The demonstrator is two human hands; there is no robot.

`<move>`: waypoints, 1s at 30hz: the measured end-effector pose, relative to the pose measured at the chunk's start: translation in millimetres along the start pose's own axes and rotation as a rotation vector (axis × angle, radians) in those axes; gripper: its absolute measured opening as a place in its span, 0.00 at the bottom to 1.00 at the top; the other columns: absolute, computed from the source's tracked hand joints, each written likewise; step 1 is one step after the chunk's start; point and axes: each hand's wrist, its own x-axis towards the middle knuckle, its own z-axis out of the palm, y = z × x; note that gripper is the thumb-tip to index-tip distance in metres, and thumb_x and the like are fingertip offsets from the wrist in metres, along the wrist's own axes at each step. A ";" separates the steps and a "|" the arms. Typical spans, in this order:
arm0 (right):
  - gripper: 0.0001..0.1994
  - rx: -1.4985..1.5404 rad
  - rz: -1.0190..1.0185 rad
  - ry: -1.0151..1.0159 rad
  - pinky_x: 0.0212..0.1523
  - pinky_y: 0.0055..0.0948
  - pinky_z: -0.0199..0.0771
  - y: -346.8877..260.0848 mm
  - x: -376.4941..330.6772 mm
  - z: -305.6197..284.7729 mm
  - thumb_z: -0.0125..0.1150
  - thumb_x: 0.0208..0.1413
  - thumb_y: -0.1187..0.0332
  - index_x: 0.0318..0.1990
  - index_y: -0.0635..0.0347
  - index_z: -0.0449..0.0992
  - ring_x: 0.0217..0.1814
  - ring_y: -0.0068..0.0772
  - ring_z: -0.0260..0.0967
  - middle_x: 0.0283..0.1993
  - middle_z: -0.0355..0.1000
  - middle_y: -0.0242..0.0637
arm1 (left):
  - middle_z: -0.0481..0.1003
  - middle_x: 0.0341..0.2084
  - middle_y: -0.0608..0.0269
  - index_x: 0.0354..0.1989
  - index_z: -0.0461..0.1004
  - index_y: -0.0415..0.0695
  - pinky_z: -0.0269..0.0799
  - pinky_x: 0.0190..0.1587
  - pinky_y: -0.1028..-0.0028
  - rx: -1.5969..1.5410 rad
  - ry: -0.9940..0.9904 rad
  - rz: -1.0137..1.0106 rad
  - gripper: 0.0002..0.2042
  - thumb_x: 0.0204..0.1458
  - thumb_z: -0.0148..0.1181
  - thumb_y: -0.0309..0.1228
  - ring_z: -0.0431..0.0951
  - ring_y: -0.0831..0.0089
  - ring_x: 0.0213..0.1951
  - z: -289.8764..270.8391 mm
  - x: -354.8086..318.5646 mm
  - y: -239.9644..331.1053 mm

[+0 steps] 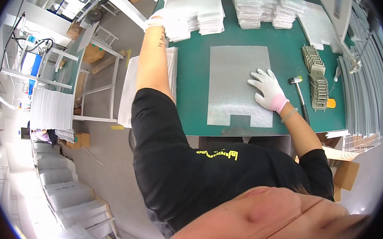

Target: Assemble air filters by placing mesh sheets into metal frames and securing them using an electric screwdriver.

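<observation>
A silver mesh sheet (238,85) with a notch in its near edge lies flat on the green tabletop (191,84). My right hand (268,89), in a white glove with a pink cuff, rests palm down on the sheet's right side, fingers spread. My left arm stretches far forward, and my gloved left hand (154,22) is at the left edge of a pile of similar sheets (197,10). Glare and the wrist hide its fingers, so whether it holds a sheet is unclear. A hammer (299,92) with a black handle lies right of my right hand.
Two rows of grey metal brackets (317,73) stand beyond the hammer, near an orange piece (331,103) and a screwdriver (337,73). More mesh sheets (265,3) are piled at the back. Long grey strips (365,89) line the right; white sheets (146,78) lie under my left arm.
</observation>
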 end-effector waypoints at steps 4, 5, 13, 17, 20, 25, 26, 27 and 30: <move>0.28 -0.023 -0.010 -0.006 0.77 0.56 0.41 -0.3 4.4 -0.7 0.57 0.49 0.62 0.61 0.51 0.74 0.77 0.51 0.52 0.70 0.63 0.43 | 0.77 0.50 0.38 0.54 0.77 0.38 0.73 0.57 0.57 0.007 0.100 -0.038 0.32 0.51 0.62 0.54 0.77 0.48 0.57 4.5 18.3 -15.3; 0.27 -0.020 -0.004 -0.003 0.77 0.55 0.41 1.8 3.4 1.5 0.57 0.49 0.62 0.61 0.51 0.74 0.77 0.51 0.52 0.70 0.63 0.43 | 0.77 0.50 0.38 0.55 0.76 0.37 0.74 0.57 0.57 0.005 0.125 -0.040 0.33 0.50 0.63 0.54 0.77 0.48 0.57 6.7 20.8 -12.5; 0.27 -0.023 -0.070 0.047 0.77 0.54 0.42 -3.4 6.7 -4.2 0.57 0.49 0.62 0.60 0.52 0.74 0.77 0.50 0.52 0.71 0.63 0.42 | 0.81 0.48 0.53 0.59 0.74 0.46 0.77 0.52 0.66 -0.996 -0.050 0.148 0.26 0.53 0.63 0.42 0.81 0.59 0.49 18.1 50.5 -130.6; 0.27 -0.007 -0.050 0.028 0.77 0.54 0.43 1.4 9.8 2.1 0.56 0.48 0.64 0.60 0.52 0.75 0.76 0.49 0.53 0.69 0.64 0.42 | 0.78 0.54 0.58 0.60 0.73 0.48 0.76 0.53 0.72 -0.128 0.446 0.483 0.23 0.54 0.63 0.36 0.80 0.66 0.51 27.0 14.3 -114.4; 0.26 0.009 -0.014 0.017 0.76 0.54 0.44 12.4 3.5 4.2 0.56 0.47 0.67 0.58 0.52 0.76 0.75 0.49 0.54 0.69 0.65 0.41 | 0.76 0.43 0.58 0.59 0.71 0.38 0.75 0.52 0.67 -2.370 -0.332 0.280 0.20 0.62 0.59 0.35 0.76 0.67 0.45 -11.8 -69.5 -37.7; 0.22 0.032 -0.006 0.109 0.77 0.52 0.43 28.9 -2.6 11.7 0.53 0.49 0.72 0.54 0.52 0.77 0.75 0.51 0.56 0.66 0.69 0.41 | 0.70 0.38 0.64 0.54 0.71 0.37 0.69 0.50 0.67 -2.264 0.067 0.046 0.15 0.60 0.61 0.26 0.71 0.71 0.41 -71.0 -263.9 50.3; 0.20 0.037 0.042 0.196 0.75 0.47 0.49 26.6 -6.2 10.9 0.54 0.58 0.69 0.58 0.53 0.76 0.74 0.45 0.59 0.64 0.72 0.42 | 0.70 0.38 0.65 0.57 0.69 0.36 0.70 0.49 0.69 -2.173 0.023 -0.002 0.17 0.61 0.61 0.27 0.71 0.72 0.41 -61.5 -298.5 51.0; 0.20 0.042 0.038 0.189 0.75 0.47 0.49 19.2 -10.4 4.6 0.54 0.58 0.69 0.58 0.53 0.76 0.74 0.45 0.59 0.64 0.72 0.42 | 0.69 0.39 0.65 0.60 0.67 0.35 0.70 0.48 0.71 -2.080 -0.026 -0.050 0.20 0.61 0.60 0.29 0.71 0.73 0.41 -48.6 -327.3 51.6; 0.32 1.891 0.343 0.394 0.59 0.31 0.70 10.7 -45.9 0.5 0.57 0.66 0.62 0.74 0.60 0.56 0.54 0.25 0.72 0.49 0.76 0.37 | 0.70 0.39 0.66 0.61 0.67 0.38 0.71 0.45 0.76 -1.751 0.031 -0.137 0.17 0.64 0.53 0.25 0.71 0.78 0.39 -16.8 -392.2 86.3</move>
